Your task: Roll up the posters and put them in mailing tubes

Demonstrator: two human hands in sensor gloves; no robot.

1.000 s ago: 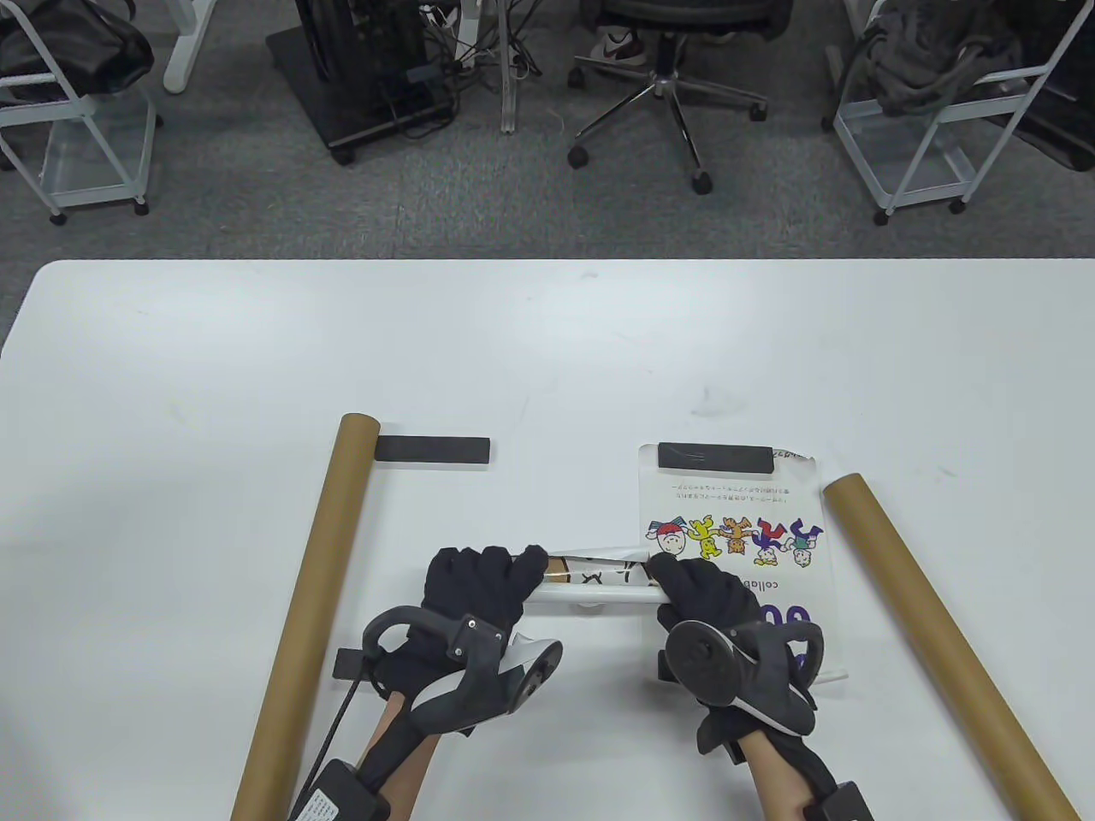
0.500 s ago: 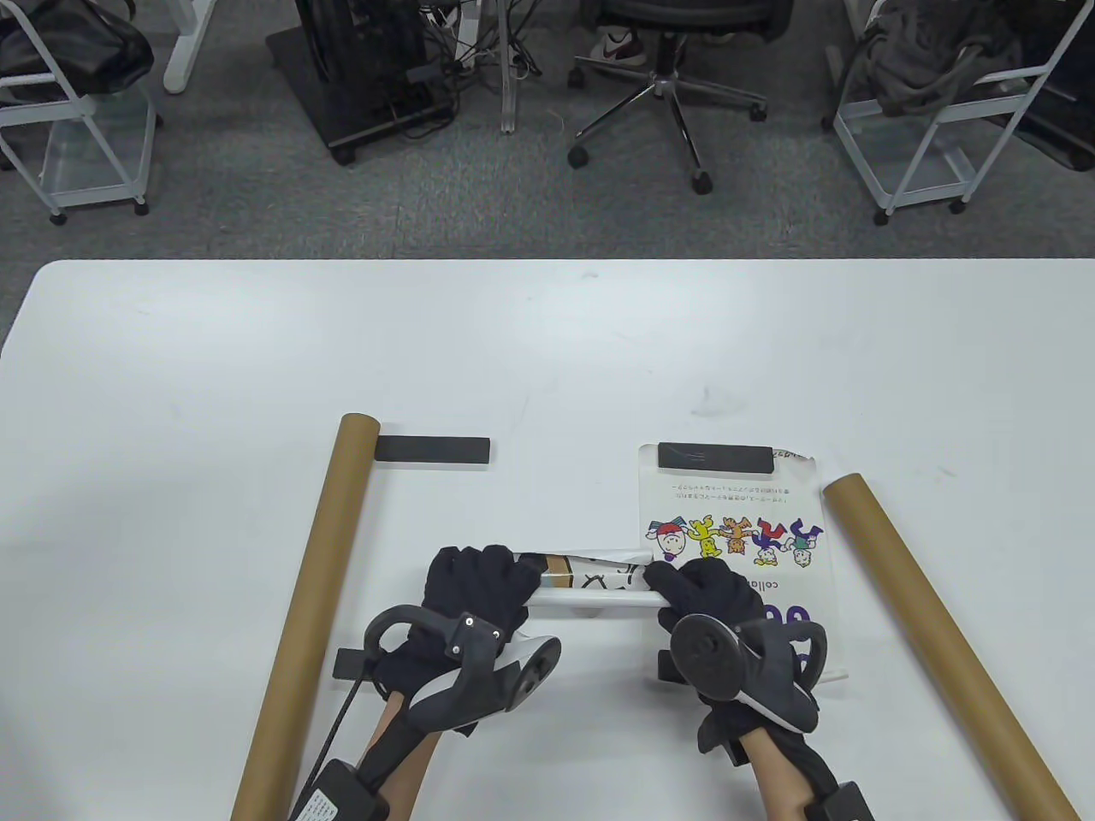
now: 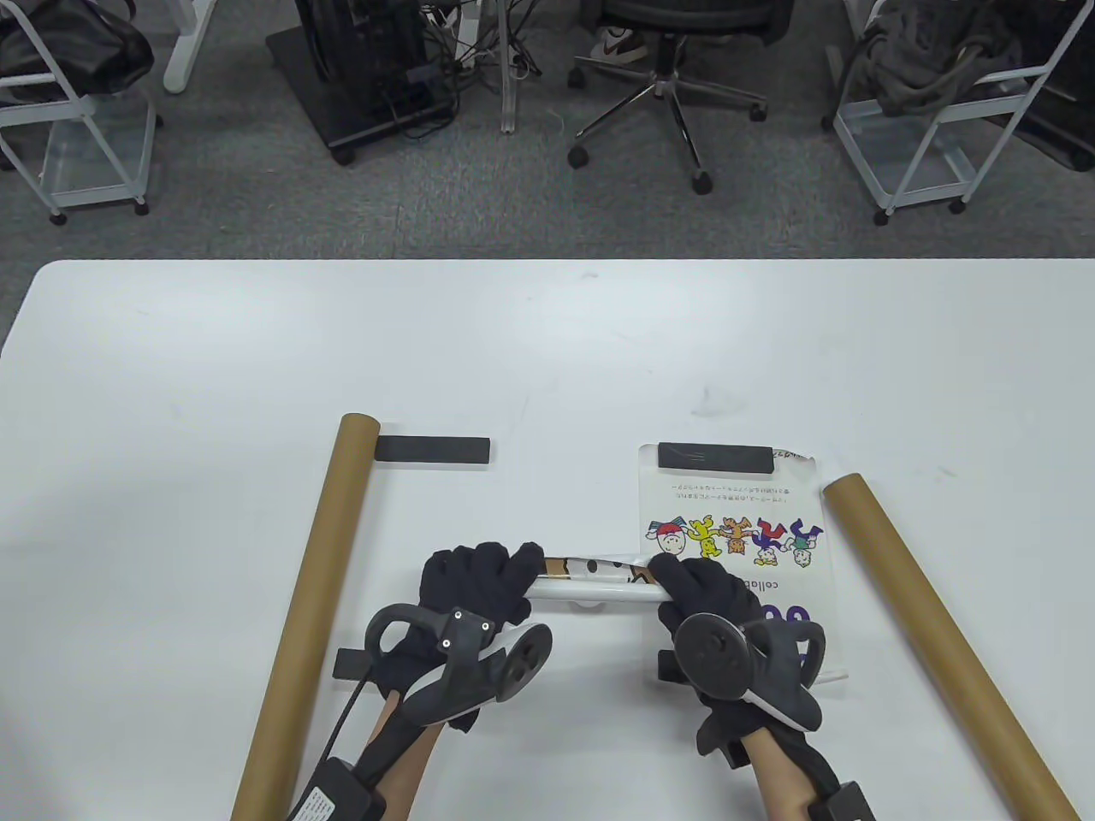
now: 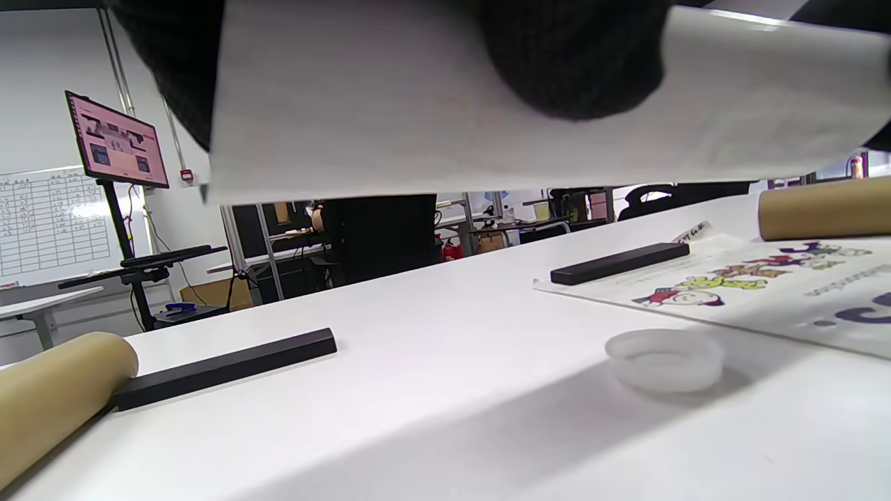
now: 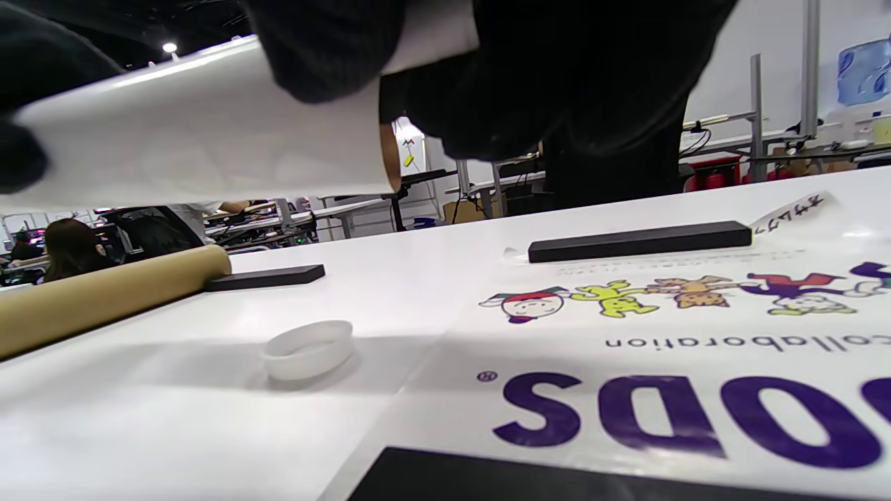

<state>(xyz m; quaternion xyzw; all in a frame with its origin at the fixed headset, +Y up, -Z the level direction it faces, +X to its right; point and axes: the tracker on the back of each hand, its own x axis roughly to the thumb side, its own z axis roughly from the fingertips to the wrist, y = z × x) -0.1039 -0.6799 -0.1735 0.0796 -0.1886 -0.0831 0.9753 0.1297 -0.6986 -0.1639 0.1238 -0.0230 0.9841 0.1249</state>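
Note:
Both hands hold one rolled white poster (image 3: 594, 581) level, just above the table. My left hand (image 3: 479, 581) grips its left end and my right hand (image 3: 701, 590) grips its right end. The roll fills the top of the left wrist view (image 4: 390, 104) and of the right wrist view (image 5: 209, 139). A brown mailing tube (image 3: 312, 590) lies to the left and a second tube (image 3: 932, 624) to the right. A flat cartoon poster (image 3: 736, 513) lies under my right hand. A white tube cap (image 4: 665, 358) sits on the table below the roll.
A black weight bar (image 3: 714, 456) pins the flat poster's far edge and another (image 3: 665, 667) its near edge. A loose black bar (image 3: 433, 450) lies by the left tube's far end, one more (image 3: 346, 664) by my left wrist. Chairs and carts stand beyond the table.
The hands have turned the roll a little; less of its printed face shows and it looks tighter. My left wrist has tipped slightly. Tubes, bars and flat poster have not moved.

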